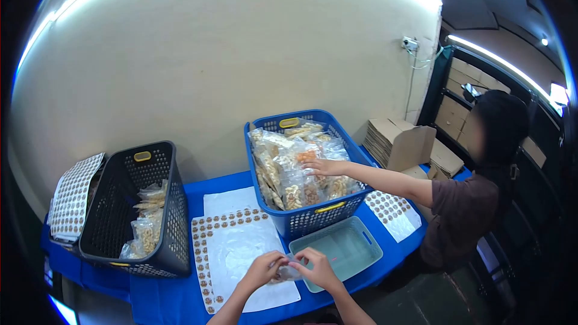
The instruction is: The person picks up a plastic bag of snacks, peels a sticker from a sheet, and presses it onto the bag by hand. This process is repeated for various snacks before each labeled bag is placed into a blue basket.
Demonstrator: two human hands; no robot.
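Packet (289, 272) between left hand (265, 268), right hand (318, 266)

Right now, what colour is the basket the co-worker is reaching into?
Blue basket, with yellow handle tabs; the co-worker's hand rests on snack bags inside. Head view shows it best.

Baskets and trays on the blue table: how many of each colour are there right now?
Blue perforated plastic basket, holding clear snack bags: 1
Black perforated plastic basket, tilted, a few snack bags inside: 1
Pale green shallow plastic tray: 1
Total: 3
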